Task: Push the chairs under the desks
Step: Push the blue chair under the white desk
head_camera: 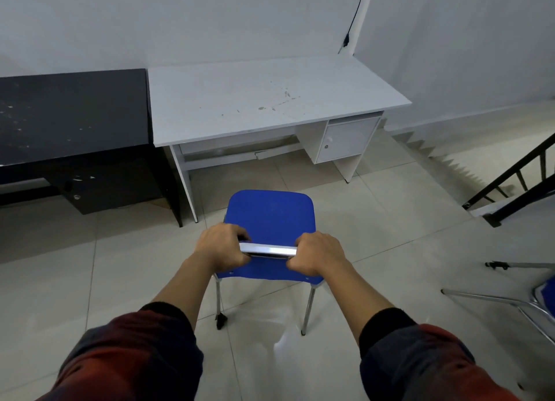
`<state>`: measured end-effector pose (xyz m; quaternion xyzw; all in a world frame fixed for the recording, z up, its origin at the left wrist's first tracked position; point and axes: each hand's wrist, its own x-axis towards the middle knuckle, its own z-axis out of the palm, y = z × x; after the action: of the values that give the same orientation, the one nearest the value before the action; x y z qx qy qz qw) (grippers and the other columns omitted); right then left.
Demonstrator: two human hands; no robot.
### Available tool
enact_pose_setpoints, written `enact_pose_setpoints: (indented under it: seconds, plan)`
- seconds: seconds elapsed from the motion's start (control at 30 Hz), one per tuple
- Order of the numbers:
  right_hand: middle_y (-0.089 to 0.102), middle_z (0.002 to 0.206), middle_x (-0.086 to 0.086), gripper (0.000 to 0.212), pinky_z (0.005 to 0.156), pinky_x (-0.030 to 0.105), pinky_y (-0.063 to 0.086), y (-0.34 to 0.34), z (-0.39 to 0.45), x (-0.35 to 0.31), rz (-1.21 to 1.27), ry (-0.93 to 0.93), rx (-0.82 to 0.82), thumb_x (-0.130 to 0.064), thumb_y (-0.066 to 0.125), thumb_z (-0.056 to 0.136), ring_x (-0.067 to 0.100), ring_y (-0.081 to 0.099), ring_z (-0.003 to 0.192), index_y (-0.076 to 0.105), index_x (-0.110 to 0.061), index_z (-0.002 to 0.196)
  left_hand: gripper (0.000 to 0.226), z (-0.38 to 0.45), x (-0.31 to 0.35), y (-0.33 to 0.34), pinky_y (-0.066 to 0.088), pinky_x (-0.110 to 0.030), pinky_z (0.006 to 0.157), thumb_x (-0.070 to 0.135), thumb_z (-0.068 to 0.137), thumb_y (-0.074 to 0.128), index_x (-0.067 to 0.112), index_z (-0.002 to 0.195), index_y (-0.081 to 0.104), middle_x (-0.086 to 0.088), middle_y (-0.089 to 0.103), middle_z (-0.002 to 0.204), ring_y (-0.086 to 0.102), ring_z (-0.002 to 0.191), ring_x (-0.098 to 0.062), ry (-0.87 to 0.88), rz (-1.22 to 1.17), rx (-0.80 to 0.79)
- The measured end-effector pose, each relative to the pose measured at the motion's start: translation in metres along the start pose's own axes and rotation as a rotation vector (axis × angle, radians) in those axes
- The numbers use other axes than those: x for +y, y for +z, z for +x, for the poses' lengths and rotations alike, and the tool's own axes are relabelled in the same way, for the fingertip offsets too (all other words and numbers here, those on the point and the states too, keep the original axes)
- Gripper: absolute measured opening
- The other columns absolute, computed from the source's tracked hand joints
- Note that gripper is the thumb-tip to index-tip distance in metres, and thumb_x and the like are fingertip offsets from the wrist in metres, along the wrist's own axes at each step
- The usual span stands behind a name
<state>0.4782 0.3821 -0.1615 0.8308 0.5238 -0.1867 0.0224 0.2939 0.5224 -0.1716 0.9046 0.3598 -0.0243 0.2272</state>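
Note:
A blue chair (271, 217) with chrome legs stands on the tiled floor a short way in front of the white desk (264, 100), facing it. My left hand (220, 247) and my right hand (319, 253) both grip the shiny metal top bar of its backrest, one at each end. The seat's front edge is apart from the desk. A black desk (72, 112) stands to the left, touching the white one.
A second blue chair (537, 298) shows partly at the right edge. A black stair railing (516, 175) and steps going down lie at the right. The white desk has a small cupboard (345, 139) under its right side. A black cable (356, 12) hangs on the wall.

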Motion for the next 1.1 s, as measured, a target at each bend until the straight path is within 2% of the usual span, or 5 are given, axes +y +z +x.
enact_pose_setpoints:
  seconds: [0.4,0.57,0.77,0.97,1.1]
  plan:
    - [0.07,0.092,-0.003,0.038,0.058,0.023,0.038,-0.029,0.031,0.036,-0.046,-0.068,0.038,-0.043,0.065,0.08,0.017,0.059,0.075,0.073,-0.024,0.112,0.028,0.037,0.025,0.006,0.051,-0.022,0.068,0.033,0.077,0.071,0.032,0.104,0.071,0.014,0.07,0.097,0.062,0.082,-0.009,0.005,-0.078,0.05]
    - [0.069,0.087,-0.003,0.036,0.058,0.022,0.04,-0.03,0.045,0.034,-0.055,-0.05,0.084,-0.043,0.065,0.08,0.017,0.06,0.073,0.074,-0.023,0.109,0.026,0.05,0.02,-0.003,0.039,-0.016,0.058,0.031,0.078,0.07,0.031,0.104,0.071,0.014,0.069,0.097,0.059,0.08,-0.008,0.016,-0.082,0.05]
    - [0.07,0.091,-0.003,0.04,0.064,0.024,0.047,-0.035,0.056,0.043,-0.069,-0.103,0.064,-0.048,0.065,0.082,0.016,0.061,0.076,0.073,-0.023,0.112,0.025,0.057,0.024,0.001,0.045,-0.02,0.06,0.036,0.075,0.07,0.033,0.1,0.068,0.015,0.069,0.092,0.06,0.076,-0.009,-0.026,-0.068,0.079]
    - [0.073,0.093,-0.004,0.036,0.053,0.019,0.033,-0.051,0.065,0.065,-0.078,-0.099,0.068,-0.043,0.067,0.083,0.013,0.056,0.07,0.075,-0.023,0.112,0.027,0.075,0.042,0.008,0.057,-0.028,0.066,0.038,0.07,0.068,0.031,0.096,0.069,0.015,0.068,0.089,0.063,0.078,-0.011,-0.011,-0.138,0.095]
    - [0.071,0.09,-0.004,0.036,0.058,0.022,0.043,-0.05,0.075,0.057,-0.083,-0.081,0.09,-0.045,0.067,0.082,0.015,0.059,0.072,0.074,-0.024,0.109,0.025,0.084,0.032,0.0,0.048,-0.021,0.061,0.033,0.074,0.071,0.031,0.099,0.07,0.015,0.069,0.092,0.062,0.078,-0.008,0.011,-0.119,0.102]
